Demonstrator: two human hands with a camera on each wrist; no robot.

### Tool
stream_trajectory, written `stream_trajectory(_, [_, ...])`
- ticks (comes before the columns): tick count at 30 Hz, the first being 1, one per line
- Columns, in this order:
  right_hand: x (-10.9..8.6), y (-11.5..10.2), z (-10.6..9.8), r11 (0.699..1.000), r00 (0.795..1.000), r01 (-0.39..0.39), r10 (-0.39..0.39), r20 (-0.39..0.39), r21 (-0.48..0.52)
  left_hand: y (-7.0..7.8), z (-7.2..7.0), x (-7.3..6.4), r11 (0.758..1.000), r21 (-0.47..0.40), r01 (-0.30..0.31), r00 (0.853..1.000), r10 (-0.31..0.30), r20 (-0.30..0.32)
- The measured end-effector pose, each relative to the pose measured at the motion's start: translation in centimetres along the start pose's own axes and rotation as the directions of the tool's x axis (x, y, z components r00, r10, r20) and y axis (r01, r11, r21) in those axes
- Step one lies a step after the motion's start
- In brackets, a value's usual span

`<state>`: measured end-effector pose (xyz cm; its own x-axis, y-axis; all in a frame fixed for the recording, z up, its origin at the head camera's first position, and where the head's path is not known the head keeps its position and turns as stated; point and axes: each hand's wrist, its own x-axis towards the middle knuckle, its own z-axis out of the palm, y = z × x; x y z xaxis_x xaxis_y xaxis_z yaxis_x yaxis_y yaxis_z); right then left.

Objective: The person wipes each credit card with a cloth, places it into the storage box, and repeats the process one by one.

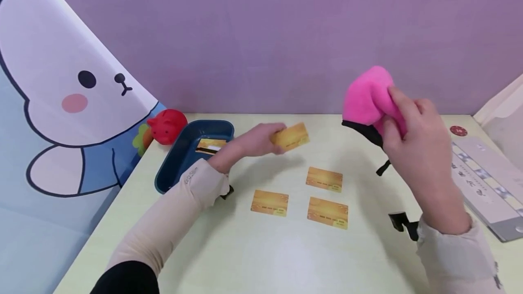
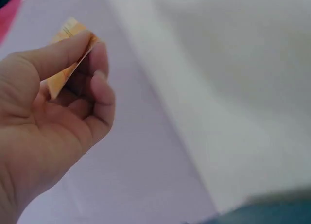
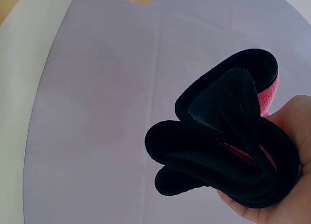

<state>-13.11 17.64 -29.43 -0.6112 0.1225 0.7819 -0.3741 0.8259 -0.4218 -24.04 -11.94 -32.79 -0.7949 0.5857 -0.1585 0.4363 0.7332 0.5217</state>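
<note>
My left hand (image 1: 258, 140) pinches a gold bank card (image 1: 293, 136) above the far part of the table. In the left wrist view, thumb and fingers close on the card (image 2: 60, 80), seen nearly edge-on. My right hand (image 1: 425, 158) grips a bunched piece of fuzzy pink cloth (image 1: 367, 96) with black edging, held up at the right. From the right wrist view its black folds (image 3: 218, 151) face the camera. Three more gold cards lie face up on the table: a left one (image 1: 269, 203), a back one (image 1: 324, 179) and a front one (image 1: 328, 213).
A dark blue tray (image 1: 165, 178) stands at the left, with a striped gold card (image 1: 210, 145) inside. Beside it sits a red piggy bank (image 1: 167, 126). A grey-white box (image 1: 486, 185) and a red chip (image 1: 458, 130) lie at the right. Behind the table hangs a purple backdrop (image 1: 261, 40).
</note>
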Motion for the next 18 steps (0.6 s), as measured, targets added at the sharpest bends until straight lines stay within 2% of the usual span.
stream_trajectory(2, [0.1, 0.1, -0.1, 1.000, 1.000, -0.008, 0.008, -0.014, 0.004, 1.1, -0.6, -0.4, 0.993, -0.104, -0.052, 0.994, 0.042, -0.099])
stream_trajectory(5, [0.2, 0.2, -0.2, 1.000, 0.999, -0.015, 0.015, -0.031, 0.005, 2.4, -1.0, -0.8, 0.966, -0.216, -0.143, 0.973, 0.097, -0.211])
stream_trajectory(8, [0.3, 0.3, -0.3, 1.000, 0.999, -0.018, 0.018, -0.044, -0.002, 3.2, -1.0, -1.0, 0.940, -0.275, -0.201, 0.954, 0.124, -0.274])
stream_trajectory(10, [0.3, 0.4, -0.3, 1.000, 0.998, -0.022, 0.022, -0.051, -0.010, 3.6, -0.9, -0.9, 0.913, -0.338, -0.230, 0.944, 0.125, -0.306])
stream_trajectory(12, [0.4, 0.4, -0.3, 1.000, 0.998, -0.026, 0.025, -0.057, -0.015, 4.0, -0.7, -0.7, 0.861, -0.438, -0.259, 0.934, 0.108, -0.340])
stream_trajectory(14, [0.4, 0.4, -0.3, 1.000, 0.998, -0.028, 0.027, -0.060, -0.014, 4.2, -0.5, -0.6, 0.788, -0.535, -0.304, 0.918, 0.093, -0.385])
stream_trajectory(16, [0.4, 0.4, -0.2, 1.000, 0.998, -0.028, 0.028, -0.059, -0.008, 4.5, -0.2, -0.5, 0.724, -0.592, -0.354, 0.897, 0.085, -0.433])
stream_trajectory(17, [0.4, 0.4, -0.2, 1.000, 0.998, -0.028, 0.028, -0.059, -0.006, 4.5, -0.1, -0.5, 0.702, -0.603, -0.378, 0.886, 0.085, -0.455])
stream_trajectory(18, [0.4, 0.3, -0.2, 1.000, 0.998, -0.028, 0.028, -0.061, -0.006, 4.6, 0.0, -0.5, 0.694, -0.600, -0.399, 0.874, 0.090, -0.477])
